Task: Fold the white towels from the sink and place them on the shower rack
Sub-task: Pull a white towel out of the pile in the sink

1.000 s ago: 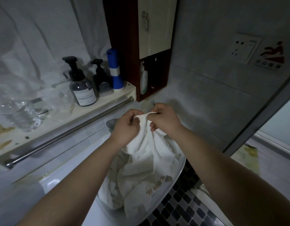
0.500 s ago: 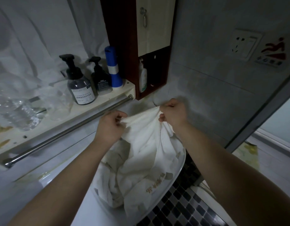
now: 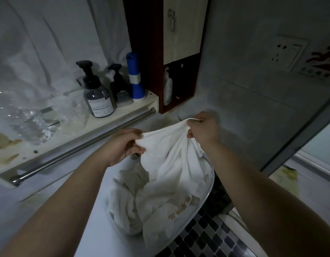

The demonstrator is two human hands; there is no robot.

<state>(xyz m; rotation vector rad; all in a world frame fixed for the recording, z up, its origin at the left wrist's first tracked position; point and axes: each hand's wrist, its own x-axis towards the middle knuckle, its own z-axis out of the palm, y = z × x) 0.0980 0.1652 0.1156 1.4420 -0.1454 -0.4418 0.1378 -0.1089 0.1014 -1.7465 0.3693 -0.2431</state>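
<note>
A white towel (image 3: 168, 154) hangs between my two hands above the sink (image 3: 209, 193). My left hand (image 3: 123, 147) pinches its top edge on the left. My right hand (image 3: 202, 128) pinches the same edge further right and a little higher. The edge is stretched between them, and the towel's lower part still lies in the basin. More crumpled white towels (image 3: 134, 203) fill the sink, one with gold lettering near the front rim. The tap is mostly hidden behind the cloth.
A cream shelf (image 3: 67, 138) with a steel rail (image 3: 82, 145) runs along the left wall, carrying two dark pump bottles (image 3: 97, 97), a blue can (image 3: 134, 76) and a clear plastic bottle (image 3: 29, 125). A brown wall cabinet (image 3: 160, 52) hangs ahead. Dark mosaic floor lies below right.
Both hands have spread apart along the towel's top edge, the right going up and right, the left moving left. The towel has lifted further out of the sink.
</note>
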